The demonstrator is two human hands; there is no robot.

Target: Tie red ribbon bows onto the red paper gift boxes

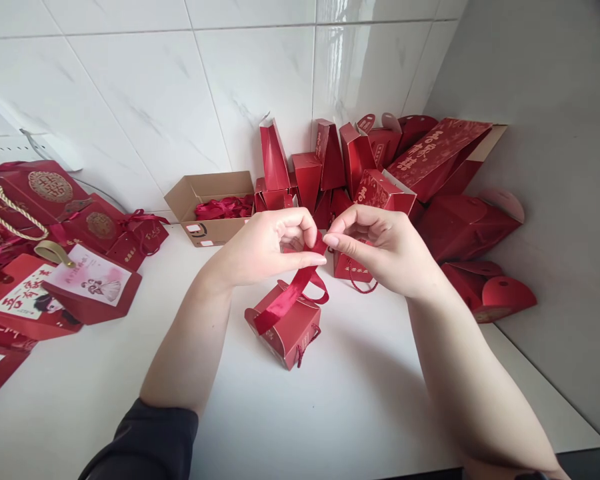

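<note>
Pinched the ribbon between left hand and right hand, fingertips nearly touching, with the long tail slanting down and leftward from the pinch to the box, set on the table just below both hands and slightly nearer the left.

The small box was deep red, and the ribbon above it a glossy red. The piled boxes were red with gold lettering, the carton plain brown, and the bags red with round gold emblems. The table was white, the wall tiles white with faint grey veining.
</note>
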